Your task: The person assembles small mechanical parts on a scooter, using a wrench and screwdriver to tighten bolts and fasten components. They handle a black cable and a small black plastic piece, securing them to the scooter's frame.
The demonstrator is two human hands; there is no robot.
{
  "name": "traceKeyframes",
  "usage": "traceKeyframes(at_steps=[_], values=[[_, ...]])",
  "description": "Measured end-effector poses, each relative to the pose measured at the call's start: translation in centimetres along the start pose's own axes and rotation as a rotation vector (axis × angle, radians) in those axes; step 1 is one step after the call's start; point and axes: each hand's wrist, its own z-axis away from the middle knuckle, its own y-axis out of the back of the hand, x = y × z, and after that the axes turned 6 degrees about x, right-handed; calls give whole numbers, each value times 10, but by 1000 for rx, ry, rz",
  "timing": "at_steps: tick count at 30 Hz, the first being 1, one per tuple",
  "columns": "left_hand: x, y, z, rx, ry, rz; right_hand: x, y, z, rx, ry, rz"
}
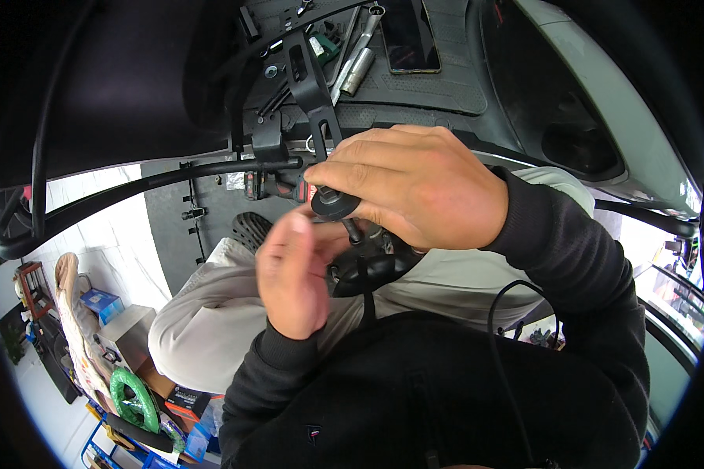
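My right hand (422, 184) is closed, its fingers lying across the lower end of a black slotted metal bracket (299, 66). Between its index finger and thumb sits a bolt with a wide round black washer (336, 205); the shank points down toward my lap. Just below and left of the washer is my left hand (293, 273), thumb raised apart from the other fingers. Those fingers reach under the washer near the shank, their tips partly hidden, and nothing shows held in them.
Beyond the bracket, a ridged dark surface holds a phone (409, 35), a socket wrench (360, 66) and small hardware. A curved black tube (156, 176) crosses at left. A cordless power tool (270, 186) lies on the floor. Boxes and a green-wrapped ring (133, 399) stand lower left.
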Motion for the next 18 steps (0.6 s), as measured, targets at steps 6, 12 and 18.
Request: traceKeyframes(at_steps=[6,12,18], values=[[2,-3,-8,146,-101,-68,1,-2,-2,28,49,25],[1,6,-9,171,-94,-35,1,0,-1,48,46,3],[-3,7,-3,-50,-77,-110,1,-1,1,17,10,7]])
